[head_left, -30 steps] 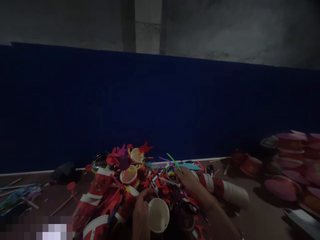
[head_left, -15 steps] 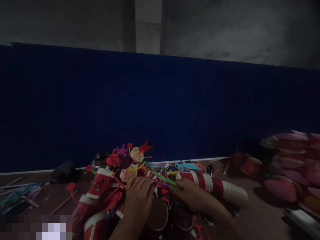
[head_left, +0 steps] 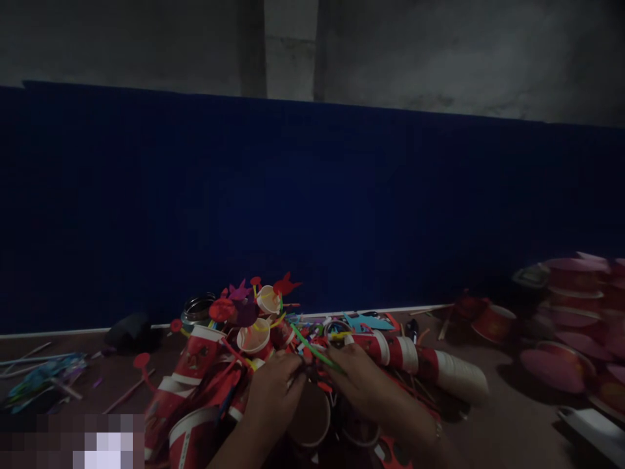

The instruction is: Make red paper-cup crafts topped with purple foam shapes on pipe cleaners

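Slender bright-green plastic-looking strip (head_left: 317,354) is pinched in the right hand (head_left: 347,372), pointing to ten o'clock; likely light and bendy, best held near an end. That forearm slants from four o'clock. At nine, the left hand (head_left: 279,384) curls, grip unclear, beside a shadowed round cup (head_left: 312,417).

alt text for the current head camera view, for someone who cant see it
A person's right hand holds a green strip, the left hand close by, near a paper cup. Red-and-white cups and colourful paper pieces lie around, before a dark blue panel.
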The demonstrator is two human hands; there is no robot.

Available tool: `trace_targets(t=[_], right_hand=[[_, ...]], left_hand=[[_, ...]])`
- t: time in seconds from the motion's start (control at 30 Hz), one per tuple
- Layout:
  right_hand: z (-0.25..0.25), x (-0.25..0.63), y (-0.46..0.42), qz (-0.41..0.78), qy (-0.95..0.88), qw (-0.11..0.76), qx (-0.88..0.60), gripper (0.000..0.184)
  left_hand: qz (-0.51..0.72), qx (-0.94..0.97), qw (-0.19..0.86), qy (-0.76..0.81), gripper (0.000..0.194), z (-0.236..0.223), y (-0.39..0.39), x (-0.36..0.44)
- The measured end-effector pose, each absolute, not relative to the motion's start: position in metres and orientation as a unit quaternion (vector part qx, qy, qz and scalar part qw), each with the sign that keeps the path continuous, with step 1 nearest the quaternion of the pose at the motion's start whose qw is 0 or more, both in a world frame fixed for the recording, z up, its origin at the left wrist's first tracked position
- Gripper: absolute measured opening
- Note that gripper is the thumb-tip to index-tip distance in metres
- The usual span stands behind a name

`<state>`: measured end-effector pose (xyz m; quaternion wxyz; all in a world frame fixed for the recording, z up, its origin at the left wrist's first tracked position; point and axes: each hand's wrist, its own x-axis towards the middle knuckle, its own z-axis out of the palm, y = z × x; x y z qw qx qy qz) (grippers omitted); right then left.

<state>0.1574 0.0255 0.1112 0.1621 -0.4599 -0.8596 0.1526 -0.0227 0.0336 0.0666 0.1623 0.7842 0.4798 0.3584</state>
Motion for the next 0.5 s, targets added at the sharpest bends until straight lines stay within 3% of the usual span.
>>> trace_targets(t=[0.27,0.5], right_hand=[[0.113,0.159,0.021,0.252,-0.824,0.238,-0.448,0.032],[0.116,0.155,0.020,0.187,-0.827,0.207,-0.489,0.030]], left_hand=[[0.487,0.717,0.245,0.435,0.015,0.047,0.034,-0.013],[0.470,0.736,0.224,0.433,0.015,0.049,0.033,-0.014]])
